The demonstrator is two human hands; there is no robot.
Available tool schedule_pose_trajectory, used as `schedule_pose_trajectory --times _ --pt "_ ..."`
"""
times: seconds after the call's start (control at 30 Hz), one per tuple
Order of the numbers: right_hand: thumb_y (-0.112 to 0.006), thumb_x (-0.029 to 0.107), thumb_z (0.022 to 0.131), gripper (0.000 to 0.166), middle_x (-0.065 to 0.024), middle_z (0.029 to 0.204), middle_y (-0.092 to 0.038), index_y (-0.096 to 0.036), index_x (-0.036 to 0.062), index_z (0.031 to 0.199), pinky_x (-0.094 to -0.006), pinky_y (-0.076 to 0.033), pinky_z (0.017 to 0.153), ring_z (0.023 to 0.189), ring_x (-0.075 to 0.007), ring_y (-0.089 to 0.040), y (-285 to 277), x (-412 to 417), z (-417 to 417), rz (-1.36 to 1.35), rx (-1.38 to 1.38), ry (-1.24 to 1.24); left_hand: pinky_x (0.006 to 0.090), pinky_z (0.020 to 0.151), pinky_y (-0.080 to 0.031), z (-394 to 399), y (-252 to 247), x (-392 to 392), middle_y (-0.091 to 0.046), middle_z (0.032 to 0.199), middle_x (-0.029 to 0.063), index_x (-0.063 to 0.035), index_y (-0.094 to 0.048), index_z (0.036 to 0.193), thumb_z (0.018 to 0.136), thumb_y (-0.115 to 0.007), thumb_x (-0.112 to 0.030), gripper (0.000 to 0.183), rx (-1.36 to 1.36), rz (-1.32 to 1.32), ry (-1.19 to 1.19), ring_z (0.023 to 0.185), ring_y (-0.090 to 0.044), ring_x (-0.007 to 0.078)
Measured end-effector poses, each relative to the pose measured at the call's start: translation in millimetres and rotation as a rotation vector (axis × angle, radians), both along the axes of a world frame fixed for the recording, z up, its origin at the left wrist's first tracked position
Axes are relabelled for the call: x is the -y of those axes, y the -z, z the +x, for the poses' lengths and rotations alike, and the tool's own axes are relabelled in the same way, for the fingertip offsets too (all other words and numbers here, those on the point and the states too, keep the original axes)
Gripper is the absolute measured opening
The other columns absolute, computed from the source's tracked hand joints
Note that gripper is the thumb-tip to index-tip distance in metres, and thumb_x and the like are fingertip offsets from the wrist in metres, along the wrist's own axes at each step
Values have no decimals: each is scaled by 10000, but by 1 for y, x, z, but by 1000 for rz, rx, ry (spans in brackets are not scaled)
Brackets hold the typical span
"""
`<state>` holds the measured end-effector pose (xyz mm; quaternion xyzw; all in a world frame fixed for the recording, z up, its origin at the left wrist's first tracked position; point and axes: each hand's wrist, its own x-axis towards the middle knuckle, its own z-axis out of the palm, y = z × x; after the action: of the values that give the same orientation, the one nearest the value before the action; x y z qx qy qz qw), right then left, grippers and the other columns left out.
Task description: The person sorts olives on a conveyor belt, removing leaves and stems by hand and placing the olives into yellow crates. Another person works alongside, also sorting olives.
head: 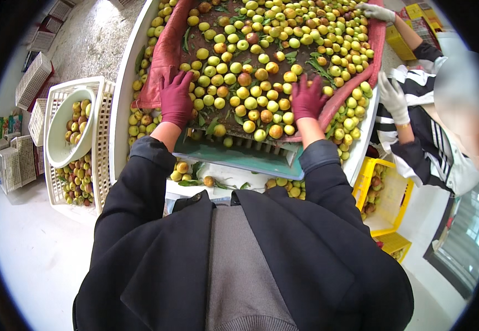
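Observation:
Many green, yellow and reddish jujube-like fruits [250, 103] lie with loose leaves on a dark surface before me, inside a white-walled bin [117, 124]. My left hand [176, 99], in a maroon glove, rests with fingers spread at the edge of a red cloth [158, 62], beside the fruits. My right hand [308, 98], gloved alike, touches fruits near a second strip of red cloth [344, 96], its fingers apart. Neither hand grips anything that I can see. Between my forearms is a green tray or chute [239, 155] with a slatted opening; a few fruits lie at its upper edge.
At the left, a white plastic crate [103, 136] of fruits bears a pale green basin [53, 136]. A co-worker's white-gloved hands [393, 97] are at the bin's right side. Below them stands a yellow crate [407, 198] with fruits. More white crates [34, 80] stand far left.

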<state>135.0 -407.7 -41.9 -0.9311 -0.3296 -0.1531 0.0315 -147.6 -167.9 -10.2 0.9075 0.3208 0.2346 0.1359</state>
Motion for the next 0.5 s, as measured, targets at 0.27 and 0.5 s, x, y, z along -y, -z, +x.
schedule_pose_trajectory --times 0.27,0.5 --pt "-584 486 859 749 -191 1554 -257 -346 143 1481 -600 -108 1161 1423 -393 -261 -9 -41 -170 -30 -339 -564 533 1134 -261 -2 2 -1 -603 1260 96 -170 -607 1221 758 -514 3 503 -52 18 -9 1287 -454 351" --pt "-636 228 824 581 -92 1533 -340 -490 201 1386 -582 -84 1172 1427 -308 -293 -34 -61 -144 154 -431 -1063 540 1145 -233 -1 -12 8 -598 1265 109 -149 -611 1209 746 -519 10 499 -41 17 -17 1269 -461 373"
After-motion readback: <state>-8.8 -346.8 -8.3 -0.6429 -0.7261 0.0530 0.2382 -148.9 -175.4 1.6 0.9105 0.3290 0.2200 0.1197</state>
